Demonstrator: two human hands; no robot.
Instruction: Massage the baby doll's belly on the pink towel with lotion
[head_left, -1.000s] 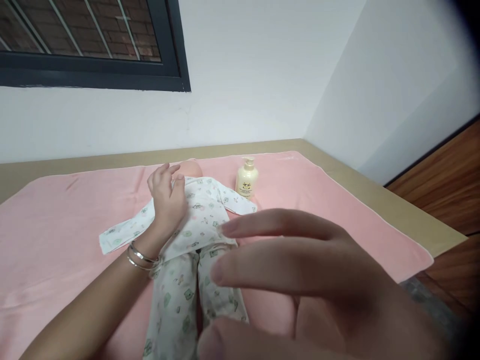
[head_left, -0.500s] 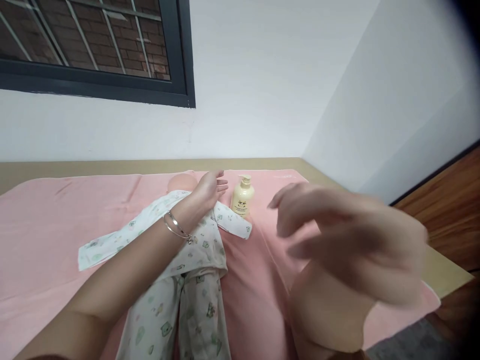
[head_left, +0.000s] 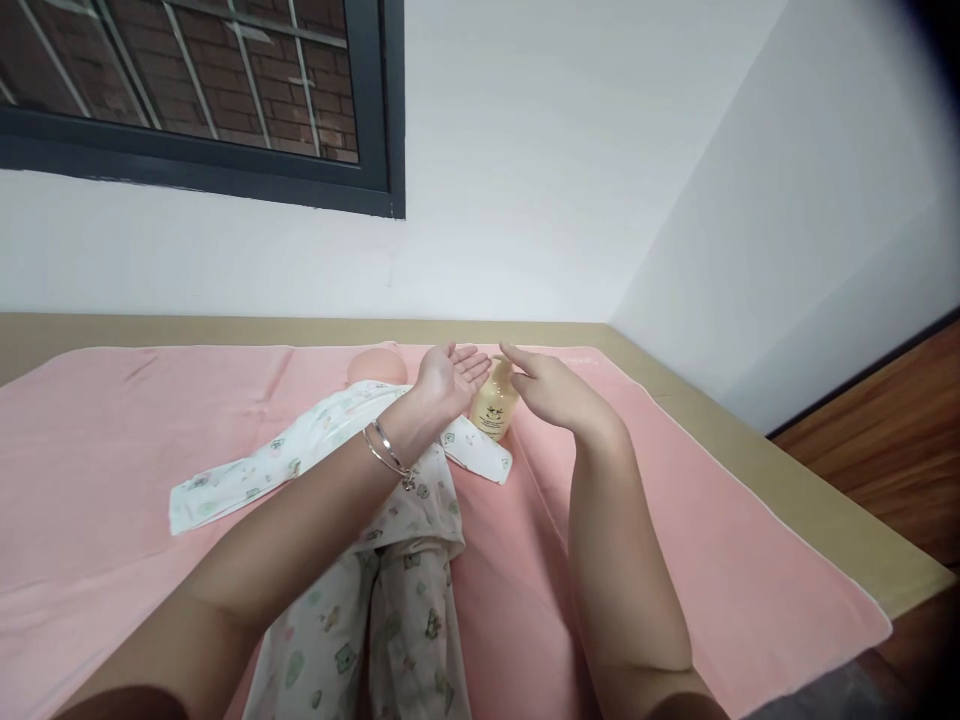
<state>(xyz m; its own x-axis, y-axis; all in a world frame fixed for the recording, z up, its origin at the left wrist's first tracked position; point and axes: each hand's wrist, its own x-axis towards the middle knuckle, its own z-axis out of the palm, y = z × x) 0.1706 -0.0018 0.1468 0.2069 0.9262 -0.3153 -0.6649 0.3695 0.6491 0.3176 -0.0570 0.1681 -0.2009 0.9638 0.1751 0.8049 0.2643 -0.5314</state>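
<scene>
Both your hands have come forward to the pump bottle since half a second ago, when your right hand was a blur close to the camera. Your left hand [head_left: 448, 378] now lies palm up with its fingers spread and nothing in it, just left of the bottle's pump. Your right hand [head_left: 551, 393] hovers palm down over the pump, fingers loosely together and closed on nothing; whether it touches the pump you cannot tell from this view.

That pump bottle [head_left: 495, 408] is rounded, cream-yellow, smooth plastic, standing upright on the pink towel [head_left: 675, 530] near its far edge. It carries a small dark printed emblem on its front, too small to read.

Thin silver bangles [head_left: 386, 452] ring your left wrist. Under that forearm lies a doll [head_left: 377, 366] on its back, its bare peach head toward the wall, dressed in soft white baby clothes [head_left: 409, 560] printed with little green and pink figures; one sleeve lies flat to the left, the other ends just beside the bottle. Under the towel, a tan tabletop [head_left: 810, 490] shows.
</scene>
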